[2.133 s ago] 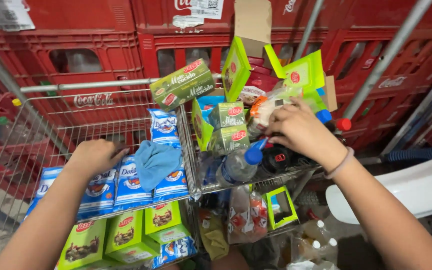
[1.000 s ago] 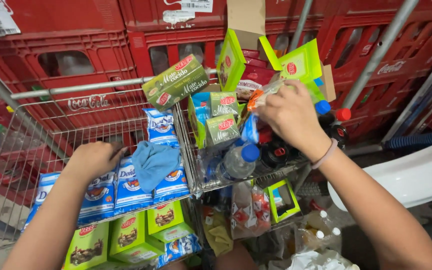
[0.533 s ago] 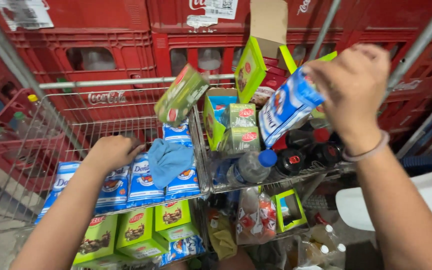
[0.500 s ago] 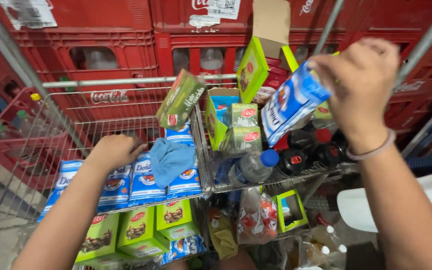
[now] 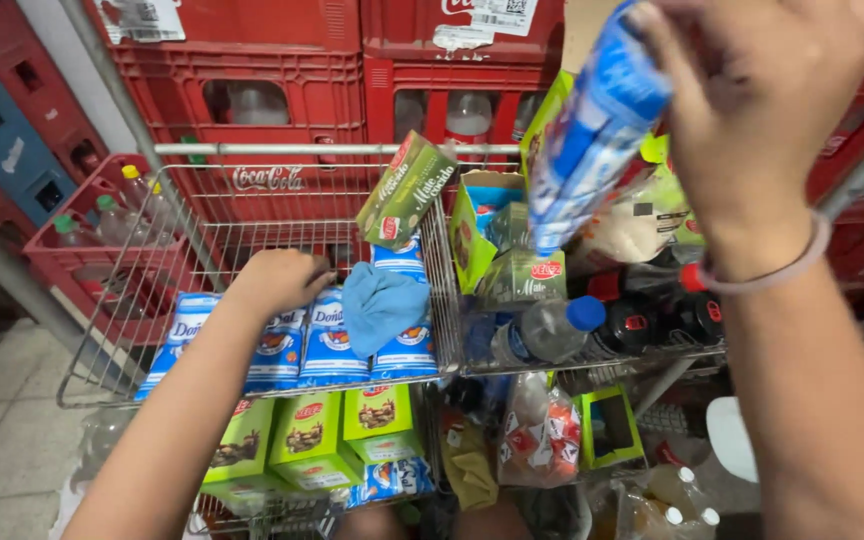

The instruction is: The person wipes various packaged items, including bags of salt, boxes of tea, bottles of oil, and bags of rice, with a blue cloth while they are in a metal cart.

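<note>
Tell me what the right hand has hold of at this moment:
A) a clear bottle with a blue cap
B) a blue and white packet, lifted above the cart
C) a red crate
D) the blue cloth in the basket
B: the right hand grips a blue and white packet raised over the wire cart, while the blue cloth and the blue-capped bottle lie untouched below.

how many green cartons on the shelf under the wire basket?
3, side by side below the wire basket: left green carton partly behind the left forearm, middle green carton, right green carton. More may be hidden behind the arm.
</note>
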